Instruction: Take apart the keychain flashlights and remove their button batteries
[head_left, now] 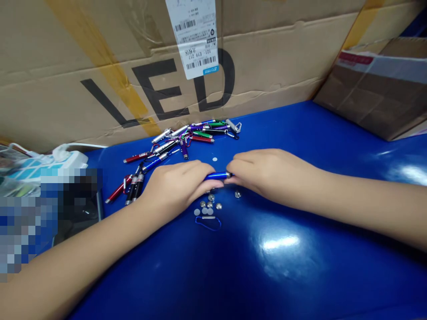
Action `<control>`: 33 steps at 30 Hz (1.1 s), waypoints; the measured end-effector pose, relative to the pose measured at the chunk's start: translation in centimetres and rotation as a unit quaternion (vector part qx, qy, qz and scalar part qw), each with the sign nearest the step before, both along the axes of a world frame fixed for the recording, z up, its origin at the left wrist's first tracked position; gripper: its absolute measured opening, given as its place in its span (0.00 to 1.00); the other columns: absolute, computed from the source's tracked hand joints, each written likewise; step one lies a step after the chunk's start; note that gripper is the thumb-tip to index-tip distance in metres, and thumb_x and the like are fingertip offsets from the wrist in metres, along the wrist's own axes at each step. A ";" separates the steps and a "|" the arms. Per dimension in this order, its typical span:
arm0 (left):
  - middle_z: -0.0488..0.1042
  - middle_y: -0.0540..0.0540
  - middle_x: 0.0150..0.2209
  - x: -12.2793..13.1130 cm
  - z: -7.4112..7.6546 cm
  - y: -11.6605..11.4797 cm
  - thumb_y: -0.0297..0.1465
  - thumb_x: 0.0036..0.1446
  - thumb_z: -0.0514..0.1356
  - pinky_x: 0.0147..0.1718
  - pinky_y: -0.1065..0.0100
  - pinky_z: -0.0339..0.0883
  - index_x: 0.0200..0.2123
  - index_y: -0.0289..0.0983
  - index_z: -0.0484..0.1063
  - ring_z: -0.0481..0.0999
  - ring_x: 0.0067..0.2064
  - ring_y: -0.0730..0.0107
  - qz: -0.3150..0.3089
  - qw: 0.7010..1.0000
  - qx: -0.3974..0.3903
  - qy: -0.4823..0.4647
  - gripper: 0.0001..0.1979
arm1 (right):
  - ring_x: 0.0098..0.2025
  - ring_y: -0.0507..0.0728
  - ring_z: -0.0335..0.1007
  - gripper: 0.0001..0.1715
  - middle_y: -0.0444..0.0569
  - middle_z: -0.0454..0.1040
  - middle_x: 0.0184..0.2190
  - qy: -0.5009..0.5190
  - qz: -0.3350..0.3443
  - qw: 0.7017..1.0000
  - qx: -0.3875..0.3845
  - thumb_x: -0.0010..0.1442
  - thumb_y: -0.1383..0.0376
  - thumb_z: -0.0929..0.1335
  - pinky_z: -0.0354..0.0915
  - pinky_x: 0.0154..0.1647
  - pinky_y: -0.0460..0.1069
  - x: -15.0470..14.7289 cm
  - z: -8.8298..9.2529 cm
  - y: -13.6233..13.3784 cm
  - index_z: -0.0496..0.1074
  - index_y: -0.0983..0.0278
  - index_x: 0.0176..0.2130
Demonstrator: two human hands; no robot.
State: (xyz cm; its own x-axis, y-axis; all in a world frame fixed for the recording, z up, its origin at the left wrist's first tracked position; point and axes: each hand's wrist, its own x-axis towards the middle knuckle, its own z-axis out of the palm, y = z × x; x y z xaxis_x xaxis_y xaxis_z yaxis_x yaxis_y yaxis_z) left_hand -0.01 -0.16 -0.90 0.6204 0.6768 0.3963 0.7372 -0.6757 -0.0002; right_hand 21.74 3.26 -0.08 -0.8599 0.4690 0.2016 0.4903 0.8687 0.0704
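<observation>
A glossy blue bench (300, 275) fills the lower view, its surface carrying pale patches of reflected overhead light (280, 242) toward the right. Behind it, standing as a back wall, is a large brown cardboard carton (60, 53) printed with the black letters "LED", crossed by a strip of yellow tape (115, 75) and bearing a white shipping label (195, 35) with barcodes; a second, darker carton (376, 100) rests on the bench at the right corner. At the left edge a white power strip (68, 158) lies beside coloured printed packaging, partly pixelated.
</observation>
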 end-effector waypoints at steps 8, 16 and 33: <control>0.78 0.50 0.36 0.3 0.2 0.4 0.35 0.68 0.49 0.35 0.72 0.66 0.45 0.37 0.71 0.76 0.34 0.72 0.004 0.986 -0.153 -0.072 0.14 | 0.29 0.55 0.62 0.16 0.48 0.69 0.26 -0.016 0.026 0.994 0.106 0.69 0.62 0.59 0.48 0.27 0.49 0.8 -0.3 0.3 0.69 0.65 0.34; 0.76 0.46 0.42 -1.2 0.0 1.8 0.38 0.67 0.51 0.43 0.67 0.66 0.48 0.39 0.72 0.75 0.43 0.67 -0.012 0.984 -0.174 -0.036 0.14 | 0.30 0.55 0.67 0.16 0.48 0.73 0.29 0.004 -0.014 1.000 -0.015 0.67 0.58 0.61 0.53 0.28 0.48 0.6 -0.4 0.4 0.72 0.65 0.37; 0.76 0.47 0.42 -2.3 0.2 3.2 0.36 0.65 0.55 0.46 0.65 0.67 0.46 0.40 0.74 0.75 0.44 0.67 -0.046 0.977 -0.209 -0.017 0.12 | 0.37 0.57 0.70 0.19 0.51 0.76 0.36 0.096 -0.056 0.988 -0.106 0.67 0.56 0.60 0.59 0.35 0.49 1.2 -2.4 3.1 0.73 0.66 0.40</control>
State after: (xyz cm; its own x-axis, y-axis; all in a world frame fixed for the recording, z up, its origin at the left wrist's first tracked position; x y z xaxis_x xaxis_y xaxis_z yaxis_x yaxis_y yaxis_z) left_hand -2.31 3.03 -0.71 0.6777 0.7257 0.1186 0.6680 -0.6750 0.3132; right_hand 22.97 6.36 -2.47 -0.7560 0.6083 0.2418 0.5709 0.7934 -0.2112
